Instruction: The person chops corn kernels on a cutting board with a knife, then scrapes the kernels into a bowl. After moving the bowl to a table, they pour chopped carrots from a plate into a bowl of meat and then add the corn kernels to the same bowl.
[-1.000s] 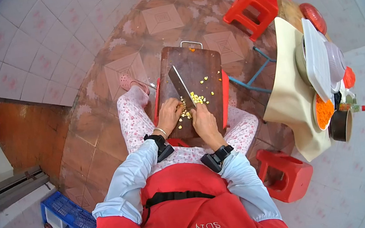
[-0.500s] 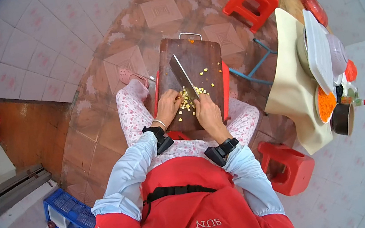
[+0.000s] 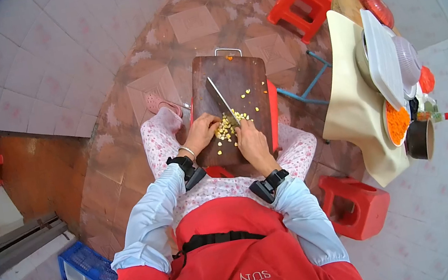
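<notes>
A dark wooden cutting board [image 3: 240, 76] rests on a red stool across my knees. My right hand [image 3: 250, 142] is shut on the handle of a cleaver [image 3: 221, 100], whose blade lies on the board pointing away from me. My left hand [image 3: 203, 129] rests with curled fingers on the board, touching a pile of small yellow chopped pieces [image 3: 226, 130] just left of the blade. More yellow bits [image 3: 247, 93] are scattered to the right of the blade.
At the right stands a table with a cream cloth [image 3: 347, 92], white plates and bowls [image 3: 392, 62], a dish of orange shreds [image 3: 397, 123] and a dark pot [image 3: 420, 139]. Red stools [image 3: 358, 204] [image 3: 302, 3] stand nearby. A blue crate [image 3: 84, 271] sits at lower left.
The cleaver blade has shifted slightly left and tilted on the board. My left hand stayed on the yellow pile. The camera view drifted a little.
</notes>
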Motion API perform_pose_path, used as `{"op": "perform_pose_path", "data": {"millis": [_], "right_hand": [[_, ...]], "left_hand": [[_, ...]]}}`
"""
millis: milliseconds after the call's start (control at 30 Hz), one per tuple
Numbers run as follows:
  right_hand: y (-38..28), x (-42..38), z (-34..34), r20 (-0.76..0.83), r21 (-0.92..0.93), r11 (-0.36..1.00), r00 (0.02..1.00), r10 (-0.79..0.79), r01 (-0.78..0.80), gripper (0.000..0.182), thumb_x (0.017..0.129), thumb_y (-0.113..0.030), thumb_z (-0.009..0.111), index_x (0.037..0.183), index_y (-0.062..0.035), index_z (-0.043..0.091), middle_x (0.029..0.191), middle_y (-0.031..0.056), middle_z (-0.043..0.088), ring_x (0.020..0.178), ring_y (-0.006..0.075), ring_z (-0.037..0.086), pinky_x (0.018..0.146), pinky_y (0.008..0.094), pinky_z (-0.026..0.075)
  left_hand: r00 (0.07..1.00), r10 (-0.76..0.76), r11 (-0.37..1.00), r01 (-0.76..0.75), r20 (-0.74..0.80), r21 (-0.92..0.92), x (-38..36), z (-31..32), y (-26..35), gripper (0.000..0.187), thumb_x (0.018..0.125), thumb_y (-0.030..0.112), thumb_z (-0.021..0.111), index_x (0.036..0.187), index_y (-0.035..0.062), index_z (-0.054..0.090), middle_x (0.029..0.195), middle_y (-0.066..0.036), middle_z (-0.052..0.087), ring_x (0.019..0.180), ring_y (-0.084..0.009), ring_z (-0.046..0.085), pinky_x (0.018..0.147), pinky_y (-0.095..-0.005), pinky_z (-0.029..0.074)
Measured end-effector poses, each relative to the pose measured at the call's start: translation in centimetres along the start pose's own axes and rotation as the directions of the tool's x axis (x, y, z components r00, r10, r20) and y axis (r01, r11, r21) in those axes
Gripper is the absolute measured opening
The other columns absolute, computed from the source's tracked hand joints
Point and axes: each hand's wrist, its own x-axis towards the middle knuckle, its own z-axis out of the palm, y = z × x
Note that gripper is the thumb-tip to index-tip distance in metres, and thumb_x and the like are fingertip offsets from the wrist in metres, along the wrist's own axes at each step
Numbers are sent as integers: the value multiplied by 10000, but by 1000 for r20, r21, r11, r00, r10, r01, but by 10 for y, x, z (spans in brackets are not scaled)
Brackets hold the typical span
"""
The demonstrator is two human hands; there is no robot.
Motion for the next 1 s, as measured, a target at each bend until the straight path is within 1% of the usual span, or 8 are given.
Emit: {"op": "perform_pose_path", "data": {"millis": [100, 200, 333, 467, 567, 667, 733, 1000], "right_hand": [[4, 3, -3, 11, 26, 1000, 1000, -1, 0, 190, 937, -197, 516, 981, -13, 504, 917, 239, 577, 702, 444, 622, 614, 521, 513], [9, 1, -2, -39, 85, 996, 999, -9, 12, 191, 938, -195, 511, 979, -9, 503, 929, 242, 579, 732, 454, 616, 633, 526, 509], [5, -3, -13, -37, 133, 991, 999, 37, -32, 200, 933, -199, 522, 969, -3, 496, 935, 241, 570, 792, 463, 582, 662, 532, 469], [0, -7, -15, -27, 100, 994, 999, 38, -35, 194, 939, -198, 512, 975, -8, 499, 927, 234, 567, 742, 464, 596, 637, 539, 487], [5, -8, -6, 13, 62, 997, 999, 37, -38, 191, 946, -200, 501, 987, -13, 500, 926, 229, 567, 710, 456, 613, 621, 539, 503], [5, -7, -6, 34, 57, 998, 999, 34, -36, 187, 948, -200, 501, 987, -17, 500, 926, 228, 569, 704, 451, 617, 619, 539, 505], [1, -7, -12, 38, 63, 998, 999, 29, -31, 187, 948, -200, 500, 991, -18, 500, 927, 228, 570, 705, 450, 619, 620, 538, 506], [2, -1, -2, 26, 70, 997, 1000, 10, -12, 189, 947, -200, 500, 1001, -18, 500, 929, 224, 571, 708, 451, 619, 623, 545, 509]], "left_hand": [[996, 46, 998, -48, 74, 38, -2, -9, 9, 246, 799, 144, 664, 994, -5, 647, 995, -166, 598, 959, -338, 590, 835, -398, 472], [994, 94, 991, -98, 51, 87, -14, -6, 9, 276, 791, 124, 686, 1032, 4, 629, 983, -163, 591, 935, -339, 596, 825, -400, 474], [997, 36, 988, -44, 63, 146, -16, 2, 7, 252, 797, 131, 689, 1001, 1, 617, 932, -169, 581, 891, -350, 596, 774, -406, 477], [998, 54, 994, -55, 15, 98, -6, 15, 7, 237, 800, 130, 687, 980, -5, 612, 919, -174, 582, 864, -361, 593, 747, -412, 475], [999, 32, 987, -29, -18, 157, -2, 20, 11, 217, 803, 126, 685, 946, -13, 600, 918, -176, 587, 847, -362, 592, 741, -412, 475], [998, 19, 995, -12, -65, 103, -2, 21, 6, 194, 810, 117, 680, 913, -18, 585, 914, -178, 586, 837, -362, 590, 734, -407, 476], [998, -3, 999, 1, -64, -41, -5, 19, 6, 182, 819, 108, 672, 913, -17, 578, 902, -180, 584, 829, -362, 590, 724, -405, 475], [998, 48, 997, -45, -51, 59, -2, 16, 8, 148, 822, 99, 672, 872, -18, 597, 865, -178, 591, 814, -361, 596, 716, -403, 478]]}}
